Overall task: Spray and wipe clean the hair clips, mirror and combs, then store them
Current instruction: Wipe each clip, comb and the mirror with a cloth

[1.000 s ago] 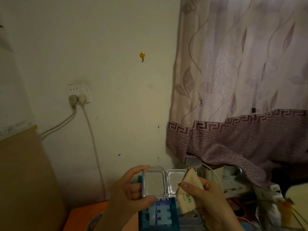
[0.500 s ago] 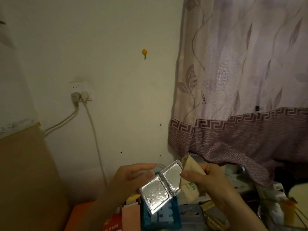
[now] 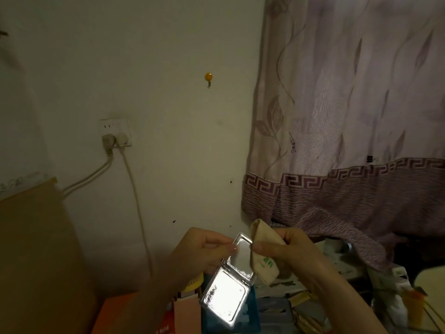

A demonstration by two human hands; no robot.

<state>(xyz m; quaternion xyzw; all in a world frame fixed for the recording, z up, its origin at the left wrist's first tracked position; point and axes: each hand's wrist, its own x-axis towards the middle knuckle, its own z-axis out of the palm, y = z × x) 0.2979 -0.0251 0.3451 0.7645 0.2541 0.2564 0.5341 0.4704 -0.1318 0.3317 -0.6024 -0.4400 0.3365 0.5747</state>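
Note:
A silver folding compact mirror (image 3: pixel 226 296) hangs open in front of me, its two square panels hinged and tilted, the lower panel catching bright glare. My left hand (image 3: pixel 204 254) pinches the upper panel at its left edge. My right hand (image 3: pixel 293 251) grips a folded beige cloth (image 3: pixel 263 257) with a green print, pressed against the right side of the upper panel. No combs or hair clips can be made out.
Below the hands lie a blue box (image 3: pixel 252 317), an orange box (image 3: pixel 115 314) and cluttered items at the right. A purple patterned curtain (image 3: pixel 349 141) hangs at the right. A wall socket (image 3: pixel 115 132) with two cables and a yellow hook (image 3: pixel 208 77) are on the wall.
The mirror has swung from lying level between both hands to hanging tilted, lower panel down. My left hand shifted to the upper panel's edge; the cloth stays against the right panel.

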